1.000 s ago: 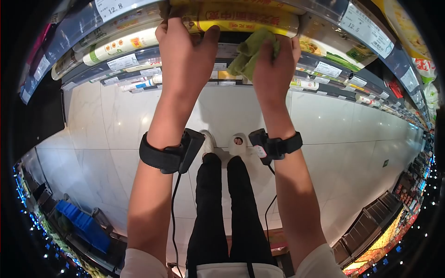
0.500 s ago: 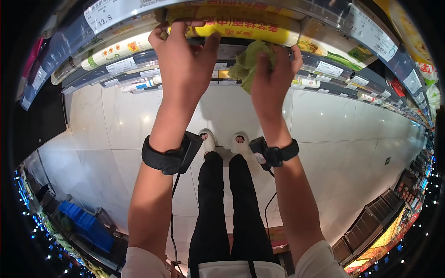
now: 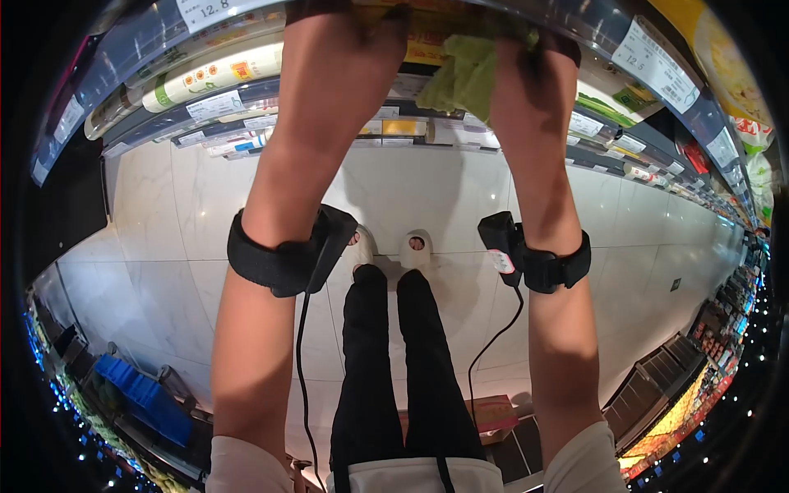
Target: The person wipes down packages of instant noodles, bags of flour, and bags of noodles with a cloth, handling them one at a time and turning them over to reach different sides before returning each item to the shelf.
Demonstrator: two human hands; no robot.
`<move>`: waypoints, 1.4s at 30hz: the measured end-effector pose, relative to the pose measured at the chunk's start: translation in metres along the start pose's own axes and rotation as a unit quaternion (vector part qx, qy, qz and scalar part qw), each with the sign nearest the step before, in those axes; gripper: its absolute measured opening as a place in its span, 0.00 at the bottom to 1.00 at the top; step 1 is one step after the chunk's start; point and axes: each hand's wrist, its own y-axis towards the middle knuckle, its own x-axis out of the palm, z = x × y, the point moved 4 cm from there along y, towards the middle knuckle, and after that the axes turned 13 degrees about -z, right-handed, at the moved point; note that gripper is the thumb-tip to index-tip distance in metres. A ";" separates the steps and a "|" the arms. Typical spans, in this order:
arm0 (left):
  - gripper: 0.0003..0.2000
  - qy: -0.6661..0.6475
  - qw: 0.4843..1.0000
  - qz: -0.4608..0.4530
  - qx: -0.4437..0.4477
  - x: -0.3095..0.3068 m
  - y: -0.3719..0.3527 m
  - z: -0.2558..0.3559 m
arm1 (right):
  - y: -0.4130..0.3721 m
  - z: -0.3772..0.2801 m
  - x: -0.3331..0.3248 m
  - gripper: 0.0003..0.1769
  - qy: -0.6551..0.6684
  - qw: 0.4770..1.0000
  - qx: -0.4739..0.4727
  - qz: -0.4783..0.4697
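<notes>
My left hand (image 3: 345, 49) reaches up into the shelf at the top of the view, near a yellow printed noodle package (image 3: 423, 51). Its fingers are lost in shadow and behind the shelf edge, so its grip does not show. A crumpled light-green cloth (image 3: 460, 78) hangs from my right hand (image 3: 534, 70), which is also inside the shelf opening, to the right of the yellow package. The fingers of that hand are mostly hidden. Black straps with small boxes and cables sit on both wrists.
A shelf price tag (image 3: 657, 64) is fixed on the front edge at the right. White rolled packages (image 3: 209, 78) lie on the shelf at left. Below is a pale tiled floor (image 3: 427, 189). A blue crate (image 3: 144, 398) stands behind at left, and dark crates (image 3: 657, 378) at right.
Both hands have moved forward and deeper into the shelf, and my right arm has shifted right. The green cloth has moved up with my right hand. Less of the yellow package shows.
</notes>
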 end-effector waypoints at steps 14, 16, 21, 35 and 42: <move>0.14 0.425 0.905 0.015 0.018 0.001 0.007 -0.024 | 0.009 0.025 0.022 0.26 -0.371 0.912 -0.176 -0.029; 0.14 0.433 0.901 -0.021 -0.034 -0.003 0.008 -0.029 | 0.010 0.025 0.022 0.25 -0.346 0.918 -0.173 -0.090; 0.21 0.479 0.877 -0.025 -0.028 -0.017 0.007 -0.056 | -0.006 0.027 0.025 0.20 -0.328 0.935 -0.100 -0.089; 0.19 0.258 0.965 0.014 -0.039 -0.079 -0.061 -0.023 | -0.023 -0.009 0.051 0.09 -0.175 0.977 -0.110 -0.047; 0.36 0.208 0.947 0.239 -0.044 -0.249 -0.086 -0.107 | -0.014 -0.068 0.151 0.10 -0.052 0.997 0.007 -0.061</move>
